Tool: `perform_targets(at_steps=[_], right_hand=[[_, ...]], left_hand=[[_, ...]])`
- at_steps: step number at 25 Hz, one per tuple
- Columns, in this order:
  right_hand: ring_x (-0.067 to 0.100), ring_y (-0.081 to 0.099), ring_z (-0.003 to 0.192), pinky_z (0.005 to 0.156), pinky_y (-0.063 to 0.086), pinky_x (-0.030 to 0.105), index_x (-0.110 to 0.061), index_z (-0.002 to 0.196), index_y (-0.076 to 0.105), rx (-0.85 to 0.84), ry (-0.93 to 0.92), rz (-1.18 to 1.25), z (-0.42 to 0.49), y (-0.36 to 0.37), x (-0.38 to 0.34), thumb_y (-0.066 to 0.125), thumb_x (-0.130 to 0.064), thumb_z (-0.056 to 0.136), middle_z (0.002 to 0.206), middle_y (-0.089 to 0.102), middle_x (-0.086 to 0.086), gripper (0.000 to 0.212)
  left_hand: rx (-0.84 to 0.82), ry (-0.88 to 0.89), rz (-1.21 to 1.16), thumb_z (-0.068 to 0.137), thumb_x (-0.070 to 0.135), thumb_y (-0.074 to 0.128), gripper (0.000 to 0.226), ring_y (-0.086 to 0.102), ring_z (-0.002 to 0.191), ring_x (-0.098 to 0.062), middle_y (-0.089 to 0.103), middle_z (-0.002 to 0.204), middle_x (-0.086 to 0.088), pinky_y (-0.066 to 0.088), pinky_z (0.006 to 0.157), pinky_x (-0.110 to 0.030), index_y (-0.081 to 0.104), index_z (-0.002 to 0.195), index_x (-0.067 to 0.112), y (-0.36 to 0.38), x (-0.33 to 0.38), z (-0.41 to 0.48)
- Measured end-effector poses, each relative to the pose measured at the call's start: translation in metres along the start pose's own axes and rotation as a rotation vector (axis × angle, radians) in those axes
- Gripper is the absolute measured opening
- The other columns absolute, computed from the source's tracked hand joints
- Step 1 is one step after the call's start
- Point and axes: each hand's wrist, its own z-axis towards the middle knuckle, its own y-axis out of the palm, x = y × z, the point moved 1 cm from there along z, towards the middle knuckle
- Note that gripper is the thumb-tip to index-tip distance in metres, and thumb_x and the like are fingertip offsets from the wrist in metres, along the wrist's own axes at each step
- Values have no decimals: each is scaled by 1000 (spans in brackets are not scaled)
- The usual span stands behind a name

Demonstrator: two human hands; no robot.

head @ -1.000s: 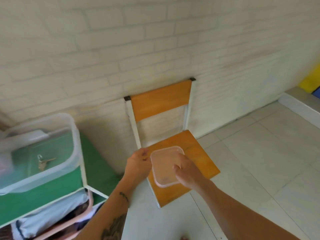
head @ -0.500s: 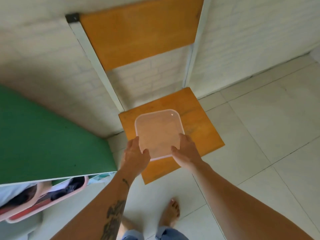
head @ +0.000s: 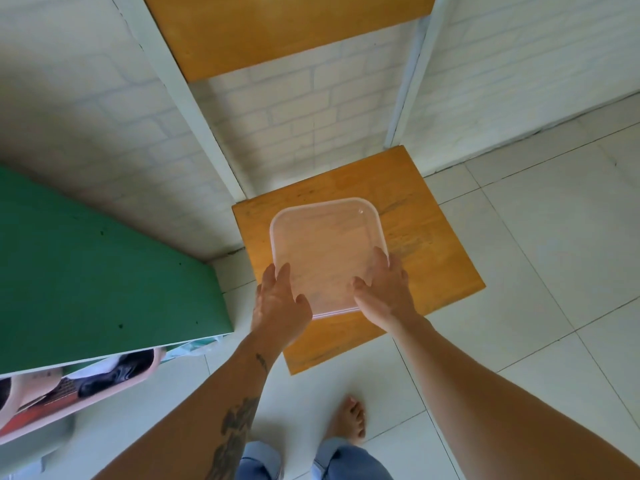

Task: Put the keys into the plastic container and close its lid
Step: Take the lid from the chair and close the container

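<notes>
Container (head: 325,251) lidded, over chair seat (head: 433,258); left hand (head: 278,306), right hand (head: 384,292) grip near corners. Green table (head: 86,278) left; tiled floor (head: 554,237), brick wall (head: 104,109) beyond.

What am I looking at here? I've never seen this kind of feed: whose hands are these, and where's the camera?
There is no machine. The single camera is worn on a person's head and looks down, so the arms reach in from the bottom. The left hand and the right hand each grip a near corner of a translucent plastic container with its lid on, over the seat of a wooden chair that stands against a brick wall. A green tabletop lies on the left. A bare foot shows on the tiled floor. No keys are in sight.
</notes>
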Motion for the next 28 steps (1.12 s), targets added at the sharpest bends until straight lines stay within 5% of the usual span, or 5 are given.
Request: perform_targets(at_steps=[4, 9, 14, 21, 28], right_hand=[[33, 36, 127, 95, 49, 49, -29, 145, 24, 9, 14, 14, -17, -12, -12, 56, -43, 88, 144, 33, 9, 67], [29, 40, 120, 90, 51, 43, -24, 144, 28, 196, -71, -9, -74, -68, -55, 54, -43, 89, 141, 35, 12, 64], [36, 42, 112, 91, 47, 50, -16, 143, 31, 415, -214, 9, -149, -150, -127, 48, -33, 87, 135, 36, 21, 61], [39, 34, 131, 105, 40, 54, -11, 150, 30, 531, -359, 8, -212, -221, -231, 34, -37, 91, 157, 24, 20, 65], [39, 28, 134, 107, 38, 54, -16, 149, 25, 511, -490, -9, -256, -203, -333, 34, -35, 90, 160, 19, 18, 63]], left_hand=[[88, -24, -57, 92, 21, 48, 57, 27, 138, -28, 26, 156, -1, 38, 111, -49, 34, 147, 27, -17, 9, -15], [422, 207, -110, 86, 5, 56, 50, 37, 124, -37, 44, 144, -13, 42, 100, -54, 55, 134, 18, -71, 37, -63], [711, 298, -219, 83, -6, 54, 49, 42, 110, -34, 52, 140, -14, 33, 93, -36, 62, 128, 14, -163, 104, -132], [841, 427, -175, 86, -2, 47, 55, 30, 121, -30, 34, 155, -10, 38, 102, -42, 50, 138, 14, -288, 144, -193], [894, 370, -266, 88, 2, 44, 56, 20, 143, -26, 26, 159, -7, 23, 119, -43, 45, 142, 15, -382, 90, -227]])
